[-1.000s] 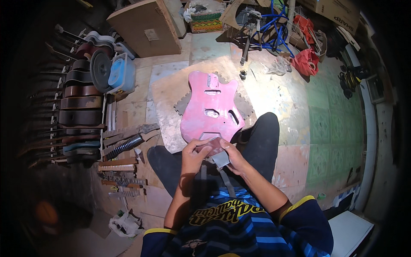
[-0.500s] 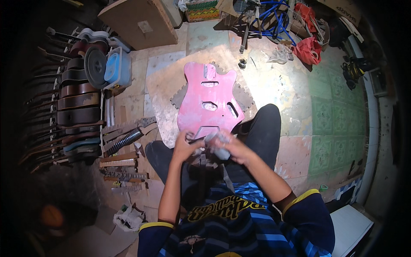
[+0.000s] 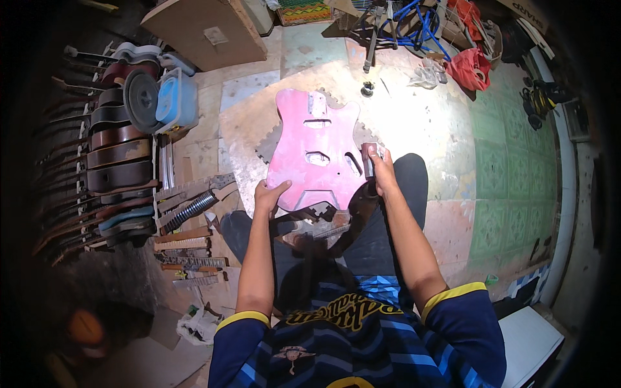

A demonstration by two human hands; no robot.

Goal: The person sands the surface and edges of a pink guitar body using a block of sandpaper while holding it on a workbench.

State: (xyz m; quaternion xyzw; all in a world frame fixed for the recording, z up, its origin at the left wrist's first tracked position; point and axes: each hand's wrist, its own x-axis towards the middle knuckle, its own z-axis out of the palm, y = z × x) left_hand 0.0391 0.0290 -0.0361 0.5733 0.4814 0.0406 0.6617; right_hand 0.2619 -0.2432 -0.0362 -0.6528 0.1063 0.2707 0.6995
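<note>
Head view. Item: guitar body (image 3: 301,141), pink, qty 1, face up, several cutouts; loc. ctr., over grey mat (image 3: 268,146) w/ toothed edge. L hand (image 3: 270,196): closed on body's near-left edge, thumb on face, fingertips hidden. R hand (image 3: 383,171): closed round brown sandpaper (image 3: 369,161), just beside body's right edge; can't tell if touching. Surroundings: guitars (image 3: 121,155), several, racked at left; blue tub (image 3: 169,103) & grey lid (image 3: 141,100), upper left; red bag (image 3: 469,69), upper right, near blue hose (image 3: 425,40).
</note>
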